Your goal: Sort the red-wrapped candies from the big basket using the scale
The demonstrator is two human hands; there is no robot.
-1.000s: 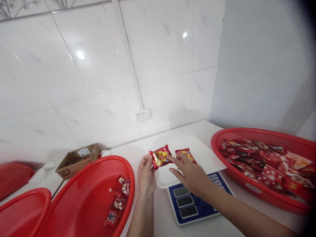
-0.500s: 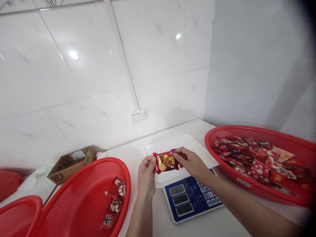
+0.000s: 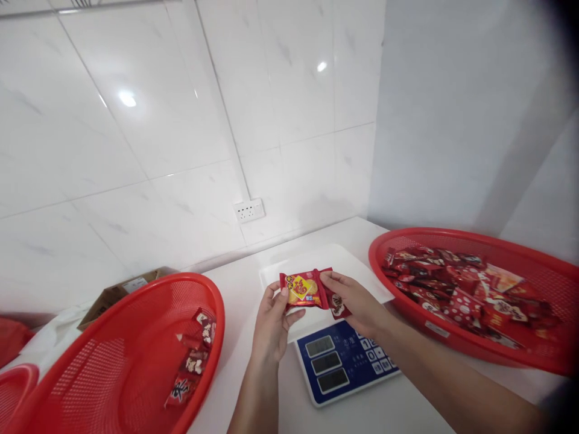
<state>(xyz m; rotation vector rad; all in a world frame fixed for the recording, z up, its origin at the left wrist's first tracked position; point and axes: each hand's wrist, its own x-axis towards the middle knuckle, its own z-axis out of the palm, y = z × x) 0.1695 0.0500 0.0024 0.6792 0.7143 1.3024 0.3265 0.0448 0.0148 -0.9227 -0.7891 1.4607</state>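
Between my two hands is a wrapped snack packet, red with a yellow diamond and printed characters on its face. My left hand pinches its left end, thumb in front. My right hand grips the crimped right end, and a darker red packet with white print shows below those fingers. Both hands are above the white tray of a weighing scale. Below them, the scale's blue panel has several dark displays and a keypad partly covered by my right forearm.
A red basket heaped with red-wrapped snacks stands on the right. Another red basket on the left holds several packets by its right side. Behind it sits a cardboard box. A wall socket is above the white table.
The packet now shows a different face, with the yellow diamond. A darker packet has come into sight under my right hand. The left basket now covers more of the cardboard box.
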